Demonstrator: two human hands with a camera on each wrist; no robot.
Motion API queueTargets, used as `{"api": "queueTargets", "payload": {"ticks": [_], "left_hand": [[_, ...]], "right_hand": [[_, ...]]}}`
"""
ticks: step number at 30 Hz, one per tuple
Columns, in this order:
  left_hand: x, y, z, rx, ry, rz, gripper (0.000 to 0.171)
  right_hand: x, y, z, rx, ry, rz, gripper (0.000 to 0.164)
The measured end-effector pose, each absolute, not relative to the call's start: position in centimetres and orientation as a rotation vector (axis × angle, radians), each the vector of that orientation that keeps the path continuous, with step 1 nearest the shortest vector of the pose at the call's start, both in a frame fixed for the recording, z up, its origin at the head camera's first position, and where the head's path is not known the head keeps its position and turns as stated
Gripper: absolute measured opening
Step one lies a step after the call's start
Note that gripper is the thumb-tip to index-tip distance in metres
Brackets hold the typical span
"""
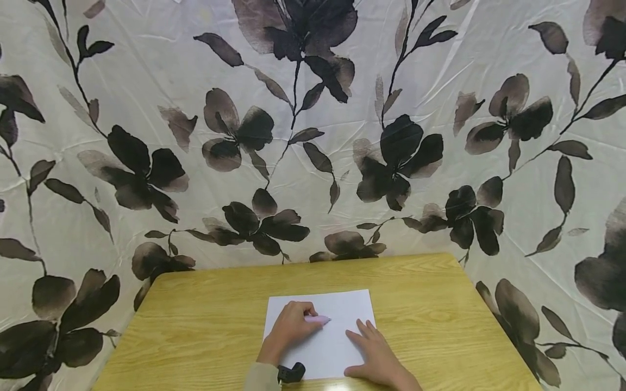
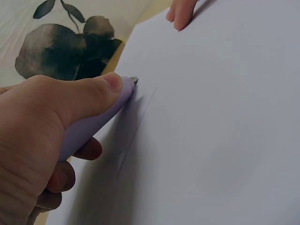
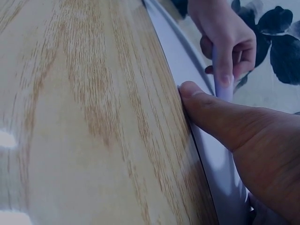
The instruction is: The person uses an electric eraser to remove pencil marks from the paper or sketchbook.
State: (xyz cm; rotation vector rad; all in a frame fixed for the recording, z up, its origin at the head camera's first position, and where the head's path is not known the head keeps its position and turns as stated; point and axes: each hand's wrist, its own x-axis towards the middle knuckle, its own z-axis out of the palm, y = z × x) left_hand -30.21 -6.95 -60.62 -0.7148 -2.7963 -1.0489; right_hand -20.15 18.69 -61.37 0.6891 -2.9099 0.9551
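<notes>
A white sheet of paper (image 1: 337,347) lies on the wooden table. Between the thumb and curled fingers of my left hand (image 1: 289,327) is a lilac pen-shaped cutter (image 1: 317,319) with a short metal-looking tip. In the left wrist view, that tip is close over the paper; whether it touches cannot be told. A thin straight line (image 2: 137,131) runs across the sheet beside it; whether drawn or cut is unclear. My right hand (image 1: 375,352) rests on the sheet's right side, fingers spread, its thumb (image 3: 192,90) at the near edge.
The yellow wood-grain table (image 1: 205,326) extends on both sides of the sheet. Behind it hangs a pale cloth (image 1: 313,184) with dark flowers. A black strap device (image 1: 292,373) is on the left wrist, below a beige sleeve (image 1: 262,376).
</notes>
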Motion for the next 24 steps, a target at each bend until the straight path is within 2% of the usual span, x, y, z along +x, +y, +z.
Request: {"api": "queueTargets", "payload": {"ticks": [4,13,24], "left_hand": [[-30.0,-7.3,-60.5,-0.676,-2.812,-1.051,0.019],[-30.5,-6.6,-61.0,-0.759,-2.78,-1.033,0.02],[-30.0,-7.7,-60.5,-0.676,-2.798,-1.007,0.019]], "right_hand": [[-20.2,18.8,-61.6,0.69,-2.905,0.958,0.087],[-20.3,18.6,-62.0,0.688,-2.914,0.941,0.088],[-20.1,18.7,-61.8,0.692,-2.907,0.964,0.086]]}}
